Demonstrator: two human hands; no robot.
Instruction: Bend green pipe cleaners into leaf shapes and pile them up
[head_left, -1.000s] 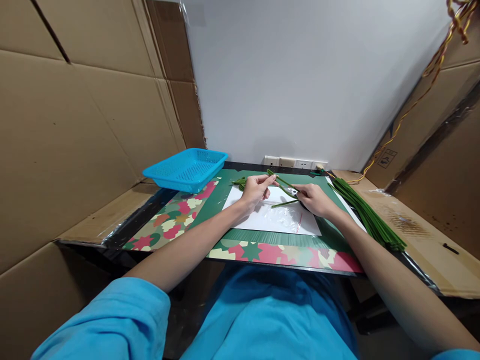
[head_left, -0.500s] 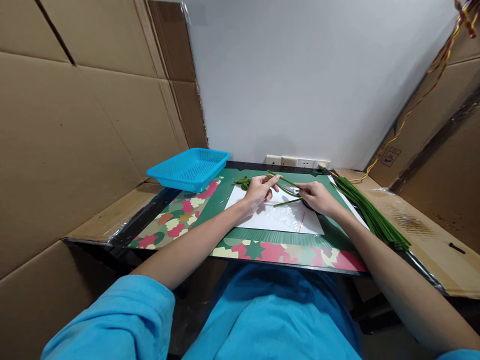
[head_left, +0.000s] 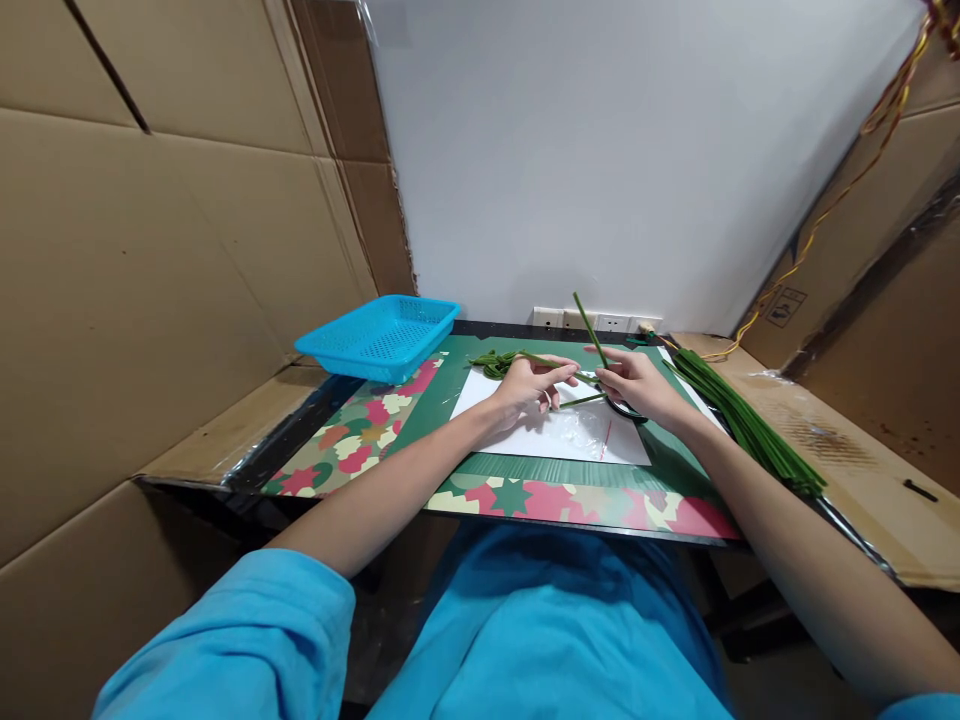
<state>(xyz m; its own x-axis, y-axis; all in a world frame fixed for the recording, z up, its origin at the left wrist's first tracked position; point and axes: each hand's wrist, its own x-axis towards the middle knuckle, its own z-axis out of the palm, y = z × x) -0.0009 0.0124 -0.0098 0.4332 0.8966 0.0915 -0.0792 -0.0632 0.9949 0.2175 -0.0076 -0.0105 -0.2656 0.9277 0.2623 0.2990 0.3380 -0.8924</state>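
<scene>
My left hand point(head_left: 534, 386) is over a white sheet point(head_left: 551, 440), thumb and forefinger closed on a green pipe cleaner point(head_left: 590, 328). My right hand point(head_left: 636, 382) pinches it too, with one length sticking up toward the wall and another running across to my left fingers. Whether this is one bent stem or two I cannot tell. Under my right hand lie scissors with a black handle point(head_left: 628, 412), mostly covered. Another green length point(head_left: 581, 401) rests low on the sheet between my hands. Beyond my left hand is a small pile of curled green pieces point(head_left: 491, 364).
A bundle of long green pipe cleaners point(head_left: 750, 425) lies on the right. A blue perforated basket point(head_left: 379, 340) stands at the back left. Wall sockets point(head_left: 581, 320) line the table's back edge. Cardboard walls point(head_left: 187, 250) rise on both sides, and a twisted wire point(head_left: 810, 235) hangs at right.
The pipe cleaner between my hands has swung so that one length points upward. My right fingers have lifted and spread somewhat, and my left hand has shifted slightly right.
</scene>
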